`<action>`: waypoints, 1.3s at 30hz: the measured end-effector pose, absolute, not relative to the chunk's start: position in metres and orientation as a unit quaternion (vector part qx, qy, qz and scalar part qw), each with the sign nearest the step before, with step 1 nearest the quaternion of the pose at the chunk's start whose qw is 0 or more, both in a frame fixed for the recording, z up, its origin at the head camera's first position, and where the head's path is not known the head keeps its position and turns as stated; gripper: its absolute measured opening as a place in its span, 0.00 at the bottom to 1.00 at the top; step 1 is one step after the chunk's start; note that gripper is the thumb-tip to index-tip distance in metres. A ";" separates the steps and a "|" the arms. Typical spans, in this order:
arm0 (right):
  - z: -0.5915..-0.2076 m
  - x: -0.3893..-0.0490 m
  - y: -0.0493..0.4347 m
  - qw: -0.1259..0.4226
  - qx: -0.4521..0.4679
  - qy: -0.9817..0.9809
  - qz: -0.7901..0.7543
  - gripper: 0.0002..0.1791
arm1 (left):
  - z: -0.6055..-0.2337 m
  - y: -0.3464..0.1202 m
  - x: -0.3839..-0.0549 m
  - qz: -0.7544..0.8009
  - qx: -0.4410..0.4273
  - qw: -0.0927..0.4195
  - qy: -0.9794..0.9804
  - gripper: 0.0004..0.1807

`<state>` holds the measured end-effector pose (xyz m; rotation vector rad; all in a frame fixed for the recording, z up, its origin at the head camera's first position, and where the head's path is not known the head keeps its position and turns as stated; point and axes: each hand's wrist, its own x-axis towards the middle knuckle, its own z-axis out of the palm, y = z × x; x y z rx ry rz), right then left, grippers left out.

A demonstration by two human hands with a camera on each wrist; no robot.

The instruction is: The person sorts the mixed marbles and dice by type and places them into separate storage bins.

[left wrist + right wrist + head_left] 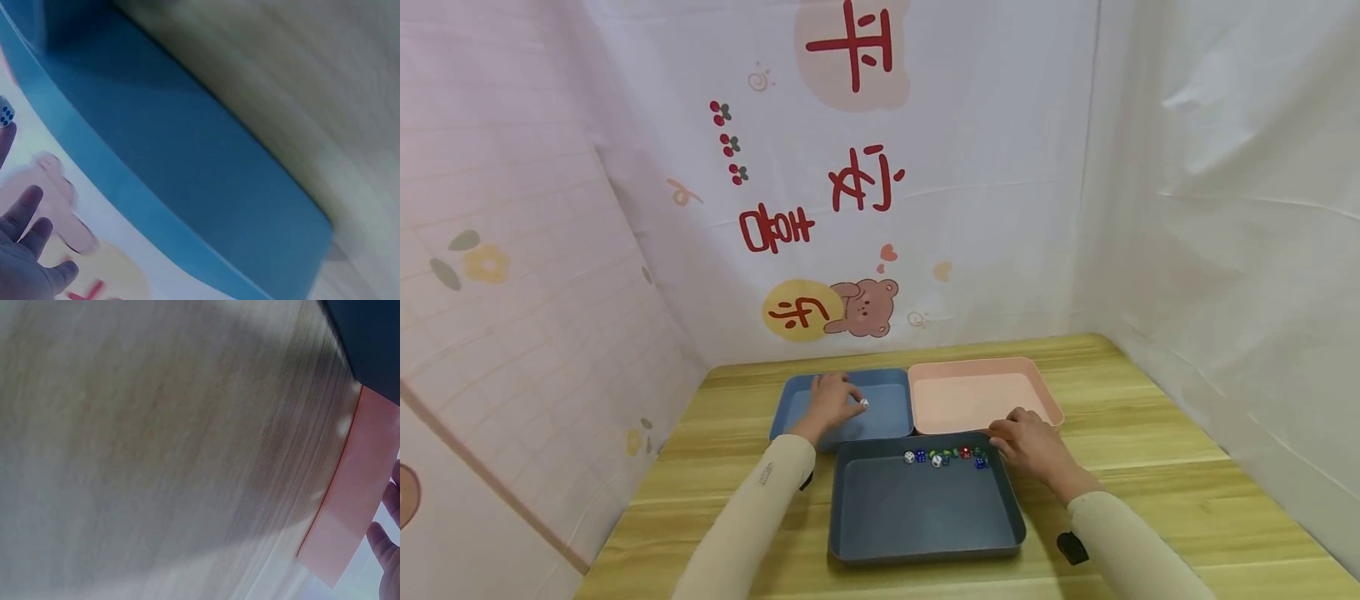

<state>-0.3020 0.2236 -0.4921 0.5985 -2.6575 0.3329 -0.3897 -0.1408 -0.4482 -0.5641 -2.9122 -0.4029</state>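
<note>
Over the blue tray, my left hand pinches a white die between thumb and forefinger. Dark blue pips show on that die in the left wrist view, where the other fingers spread apart. My right hand is at the far right corner of the dark grey tray, its fingers loosely bent beside the pink tray's front side. Near those fingertips, along the dark tray's far wall, lie several small dice: white, blue, red and green ones.
The pink tray stands right of the blue one, both behind the dark tray. All three rest on a wood-grain table. A white printed sheet hangs behind the table and along both sides.
</note>
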 end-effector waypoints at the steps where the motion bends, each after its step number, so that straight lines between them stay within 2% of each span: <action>1: -0.492 -0.302 0.224 0.196 0.214 -0.950 0.119 0.11 | -0.450 -0.144 -0.393 -0.134 -0.172 0.072 -0.973 0.07; 4: -0.493 -0.303 0.224 0.191 0.215 -0.950 0.121 0.11 | -0.454 -0.153 -0.399 -0.144 -0.136 0.068 -0.978 0.07; 7: -0.495 -0.304 0.225 0.191 0.217 -0.950 0.118 0.11 | -0.457 -0.158 -0.400 -0.157 -0.120 0.064 -0.978 0.10; 12: -0.494 -0.305 0.225 0.203 0.219 -0.947 0.117 0.11 | -0.454 -0.152 -0.397 -0.162 -0.147 0.068 -0.973 0.19; 19: -0.490 -0.302 0.223 0.203 0.216 -0.947 0.120 0.10 | -0.450 -0.121 -0.386 -0.182 -0.242 0.059 -0.951 0.14; 27: -0.493 -0.302 0.224 0.208 0.221 -0.946 0.116 0.10 | -0.454 -0.096 -0.359 -0.159 -0.362 0.002 -0.918 0.08; 32: -0.493 -0.303 0.224 0.205 0.220 -0.946 0.119 0.10 | -0.465 -0.090 -0.352 -0.110 -0.370 -0.019 -0.922 0.10; 39: -0.491 -0.302 0.223 0.198 0.212 -0.950 0.118 0.10 | -0.475 -0.088 -0.348 -0.036 -0.373 -0.010 -0.927 0.10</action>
